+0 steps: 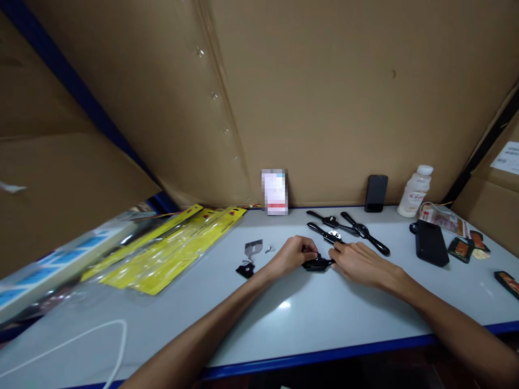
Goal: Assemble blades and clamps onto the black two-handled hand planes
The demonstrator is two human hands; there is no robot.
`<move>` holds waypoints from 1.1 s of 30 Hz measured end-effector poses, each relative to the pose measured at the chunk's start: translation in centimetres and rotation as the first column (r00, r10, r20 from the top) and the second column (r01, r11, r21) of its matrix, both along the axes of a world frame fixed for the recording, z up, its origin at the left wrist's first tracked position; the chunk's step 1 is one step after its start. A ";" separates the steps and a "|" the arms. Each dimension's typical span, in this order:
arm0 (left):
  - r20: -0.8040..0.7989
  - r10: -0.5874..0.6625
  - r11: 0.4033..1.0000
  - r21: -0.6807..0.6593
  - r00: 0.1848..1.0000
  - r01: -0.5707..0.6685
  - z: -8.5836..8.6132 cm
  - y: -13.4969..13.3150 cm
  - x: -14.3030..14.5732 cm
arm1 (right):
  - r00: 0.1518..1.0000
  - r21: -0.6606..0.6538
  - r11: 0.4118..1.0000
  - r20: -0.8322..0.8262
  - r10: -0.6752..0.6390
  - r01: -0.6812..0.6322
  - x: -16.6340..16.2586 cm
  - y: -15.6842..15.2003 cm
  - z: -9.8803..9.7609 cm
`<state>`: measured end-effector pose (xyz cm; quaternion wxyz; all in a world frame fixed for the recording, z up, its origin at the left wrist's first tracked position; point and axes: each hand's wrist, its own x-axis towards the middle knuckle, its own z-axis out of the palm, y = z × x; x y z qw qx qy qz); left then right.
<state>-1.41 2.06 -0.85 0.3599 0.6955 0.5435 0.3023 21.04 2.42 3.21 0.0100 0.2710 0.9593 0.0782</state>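
A black spokeshave (317, 265) lies low over the table between my two hands. My left hand (292, 256) is closed at its left side, thumb and fingers pinched by the middle body; the left handle is hidden. My right hand (360, 262) wraps round the right handle. Left of my hands lie a flat silver blade (254, 247) with a slot, small screws (269, 249) and a black cap piece (245, 270). Just beyond my hands rest another spokeshave (324, 232), partly covered by my right hand, a second one (330, 220), and a third (366, 233).
Yellow-backed clear packages (174, 254) are spread on the left, beside a long white box (77, 254). At the back stand a phone (376, 193), a blurred-out card (275, 192) and a bottle (415, 192). A black case (432, 243) lies right. A white cable (124, 340) crosses the front left.
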 end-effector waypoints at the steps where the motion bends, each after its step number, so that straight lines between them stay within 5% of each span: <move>1: 0.000 -0.008 1.000 0.002 1.000 0.008 0.1 0.0 0.0 | 1.000 -0.008 1.000 -0.002 -0.003 0.003 0.0 0.0 0.0; 11: -0.082 -0.117 0.993 0.010 0.990 0.118 1.1 -0.2 -0.8 | 0.998 -0.078 0.997 -0.055 -0.023 0.018 0.0 0.0 0.3; 19: -0.190 0.109 0.963 0.262 0.976 -0.056 4.0 -0.5 -4.1 | 0.998 -0.093 0.995 -0.057 -0.034 0.029 0.0 0.0 0.5; 25: -0.385 -0.226 0.956 0.089 0.895 0.279 4.4 -2.2 -3.0 | 0.989 -0.079 0.996 -0.138 -0.055 0.045 -0.5 0.0 0.0; 29: -0.558 -0.237 0.944 0.062 0.795 0.325 4.1 -2.9 -1.5 | 0.991 -0.078 0.996 -0.126 -0.049 0.040 -1.1 -0.4 -0.4; 33: -0.580 -0.222 0.948 0.060 0.784 0.312 4.0 -3.1 -1.0 | 0.993 -0.088 0.995 -0.104 -0.059 0.050 -1.5 -0.7 -0.4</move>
